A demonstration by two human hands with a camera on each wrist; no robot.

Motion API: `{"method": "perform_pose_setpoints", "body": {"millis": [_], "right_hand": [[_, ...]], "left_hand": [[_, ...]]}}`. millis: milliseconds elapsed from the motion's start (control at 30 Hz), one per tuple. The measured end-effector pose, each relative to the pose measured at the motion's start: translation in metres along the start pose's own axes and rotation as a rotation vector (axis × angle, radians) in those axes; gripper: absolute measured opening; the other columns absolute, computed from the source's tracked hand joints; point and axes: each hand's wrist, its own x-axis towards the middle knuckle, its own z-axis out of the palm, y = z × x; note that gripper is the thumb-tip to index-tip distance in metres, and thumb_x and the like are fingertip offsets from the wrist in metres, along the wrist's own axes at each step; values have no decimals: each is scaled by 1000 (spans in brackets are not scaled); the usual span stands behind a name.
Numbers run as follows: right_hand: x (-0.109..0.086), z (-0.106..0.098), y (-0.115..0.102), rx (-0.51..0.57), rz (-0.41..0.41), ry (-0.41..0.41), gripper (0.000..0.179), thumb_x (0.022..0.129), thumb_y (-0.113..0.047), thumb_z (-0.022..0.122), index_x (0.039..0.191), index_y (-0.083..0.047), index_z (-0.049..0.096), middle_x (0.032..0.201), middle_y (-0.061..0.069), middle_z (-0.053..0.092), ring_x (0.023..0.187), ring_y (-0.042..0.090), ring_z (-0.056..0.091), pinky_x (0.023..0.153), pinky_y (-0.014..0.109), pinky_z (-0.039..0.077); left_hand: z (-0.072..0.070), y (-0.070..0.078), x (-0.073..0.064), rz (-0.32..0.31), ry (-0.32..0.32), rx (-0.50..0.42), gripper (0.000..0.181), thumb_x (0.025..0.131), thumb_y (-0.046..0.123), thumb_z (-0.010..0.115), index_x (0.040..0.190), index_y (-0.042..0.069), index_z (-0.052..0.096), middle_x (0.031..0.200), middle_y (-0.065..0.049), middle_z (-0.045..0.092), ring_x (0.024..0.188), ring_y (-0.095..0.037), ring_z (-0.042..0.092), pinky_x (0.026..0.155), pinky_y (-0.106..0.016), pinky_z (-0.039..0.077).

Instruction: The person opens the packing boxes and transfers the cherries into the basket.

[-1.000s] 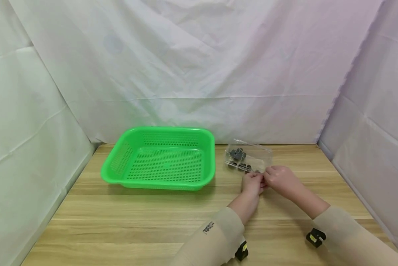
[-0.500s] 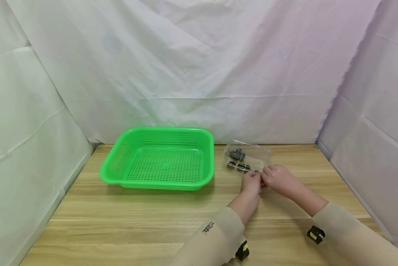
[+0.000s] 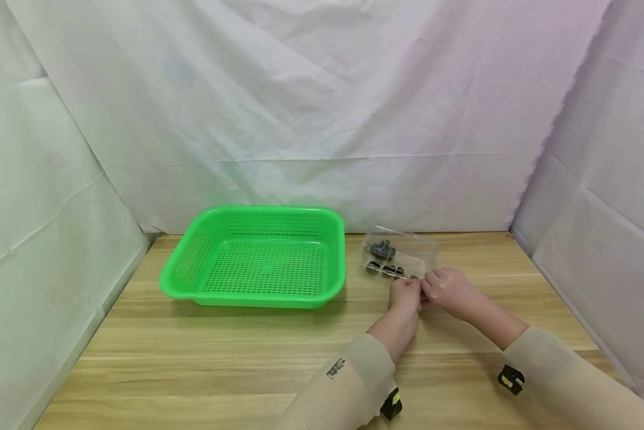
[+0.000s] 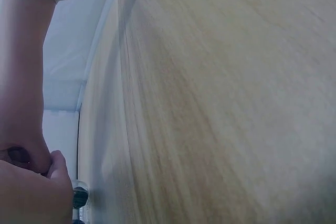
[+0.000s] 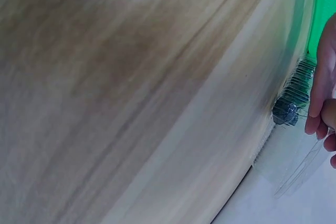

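Observation:
A clear plastic box (image 3: 428, 254) stands right of the basket in the head view, with several small dark things (image 3: 382, 249) inside. My left hand (image 3: 405, 294) and right hand (image 3: 451, 289) meet at its near right corner. Fingers of both hands pinch close together at the box's edge, and their tips mostly cover that spot. The left wrist view shows the left hand (image 4: 34, 195) against the right hand, with a dark oval patch visible between them. In the right wrist view, clear plastic (image 5: 299, 169) reaches up to the fingertips, and the dark things (image 5: 286, 111) show through.
A green mesh basket (image 3: 270, 301) sits on the wooden table (image 3: 220, 358), left of the box. White cloth (image 3: 322, 119) hangs behind and at both sides. Black wrist pieces (image 3: 511, 379) are fixed at the beige sleeves (image 3: 349, 373).
The right fingers have drawn slightly left, closer to the left hand at the box's edge. The box has barely shifted, and the whole head view has drifted a little.

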Motion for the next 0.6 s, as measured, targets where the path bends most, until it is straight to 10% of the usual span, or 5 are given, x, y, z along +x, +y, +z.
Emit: {"method": "perform_pose_setpoints", "body": {"millis": [333, 600], "right_hand": [[6, -1, -1, -23, -5, 75, 38, 93, -22, 40, 63, 0, 50, 62, 9, 46, 51, 21, 49, 43, 30, 41], [0, -3, 2, 13, 30, 52, 26, 85, 1, 39, 67, 4, 58, 69, 12, 58, 55, 21, 53, 46, 31, 46]], "left_hand": [[-2, -1, 3, -30, 41, 68, 28, 85, -8, 60, 61, 6, 55, 54, -2, 53, 38, -6, 37, 38, -17, 29], [-9, -2, 3, -102, -38, -13, 10, 91, 1, 59, 86, -4, 67, 67, -13, 67, 59, -20, 67, 64, -38, 58]]}}
